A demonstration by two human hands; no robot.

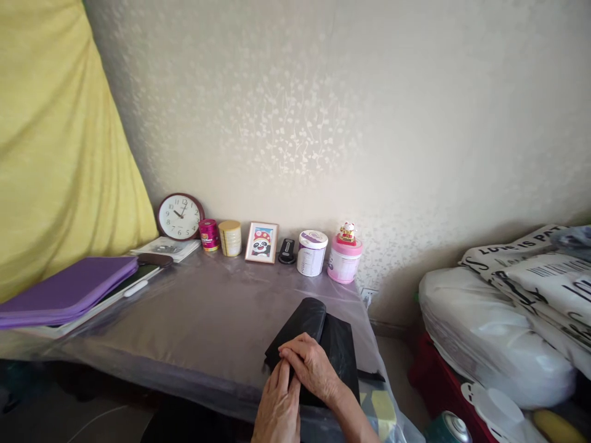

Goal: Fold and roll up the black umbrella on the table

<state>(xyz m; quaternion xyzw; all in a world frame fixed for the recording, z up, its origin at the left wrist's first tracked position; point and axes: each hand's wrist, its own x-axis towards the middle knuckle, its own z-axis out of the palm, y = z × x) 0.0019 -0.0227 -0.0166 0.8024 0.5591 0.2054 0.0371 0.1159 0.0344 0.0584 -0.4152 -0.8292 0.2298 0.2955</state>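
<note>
The left hand (280, 400) lies on a folded black sheet (302, 320), its fingers stretched out and side by side, and the right hand (311, 367) rests across their tips with its own fingers bent; the two hands touch, but whether either pinches the material underneath cannot be told. The sheet sits under and just ahead of both hands, near the right-hand corner of the grey surface (198, 307), a rolled or turned-over part on its left and a flatter part on its right. Farther ahead of the hands, along the wall (415, 123), stand a pink tub (344, 264) bearing a small cat figurine (347, 233), a white-and-purple tub (312, 253), a black device (287, 251) and a framed panda picture (261, 242). Ahead and to the left of the hands come a cream canister (230, 239), a magenta tin (209, 235) and a round clock (180, 216). Well left of the hands lies a purple folder (74, 289), with a yellow curtain (60, 135) beyond. To their right, off the surface, are a white plastic-wrapped bundle (489, 338), printed fabric (535, 264) and a spray can (447, 427).
</note>
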